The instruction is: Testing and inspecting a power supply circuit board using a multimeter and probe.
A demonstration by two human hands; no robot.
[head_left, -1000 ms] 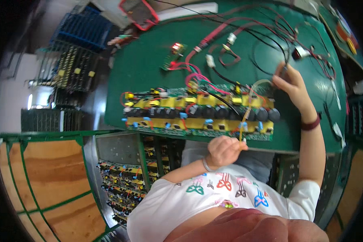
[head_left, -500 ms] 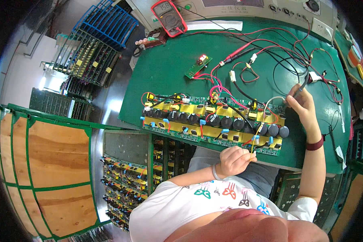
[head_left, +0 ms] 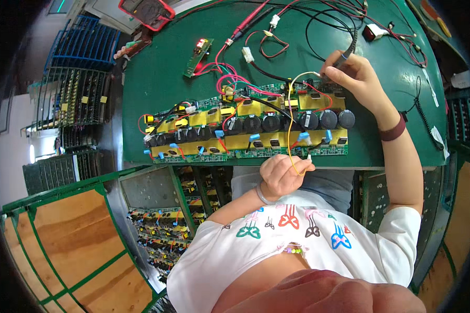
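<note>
Crowded middle, open green at the desk's edges

We are seeing the long circuit board (head_left: 245, 130) taking up the desk (head_left: 156, 78) centre from left to right, its row of black capacitors (head_left: 292, 121) standing up as a barrier. Red and black leads (head_left: 277, 31) are looping across the far half, with a small green board (head_left: 198, 50) and a multimeter (head_left: 146, 10) lying among them. Our right hand (head_left: 352, 78) is sitting at the board's far right end, our left hand (head_left: 282, 175) at its near edge, a yellow wire (head_left: 289, 120) arching between them. Bare green is lying far left and right of the board.
</note>
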